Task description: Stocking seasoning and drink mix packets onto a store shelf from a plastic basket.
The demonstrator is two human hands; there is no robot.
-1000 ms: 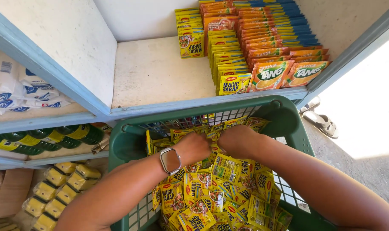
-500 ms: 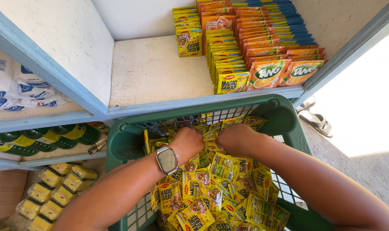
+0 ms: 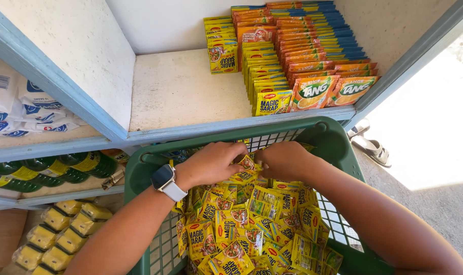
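While both the left hand [image 3: 211, 164] and right hand [image 3: 283, 160] pinch yellow sachets [image 3: 245, 164] in the green basket [image 3: 323, 133], these look light, limp, slippery, best gripped by their edges.

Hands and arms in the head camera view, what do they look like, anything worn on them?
Both forearms are bare, with no sleeves or gloves in view. The left hand has a smartwatch at the wrist: a dark, rounded-square face on a white band. The right hand and its wrist carry nothing visible. No rings show on the fingers.
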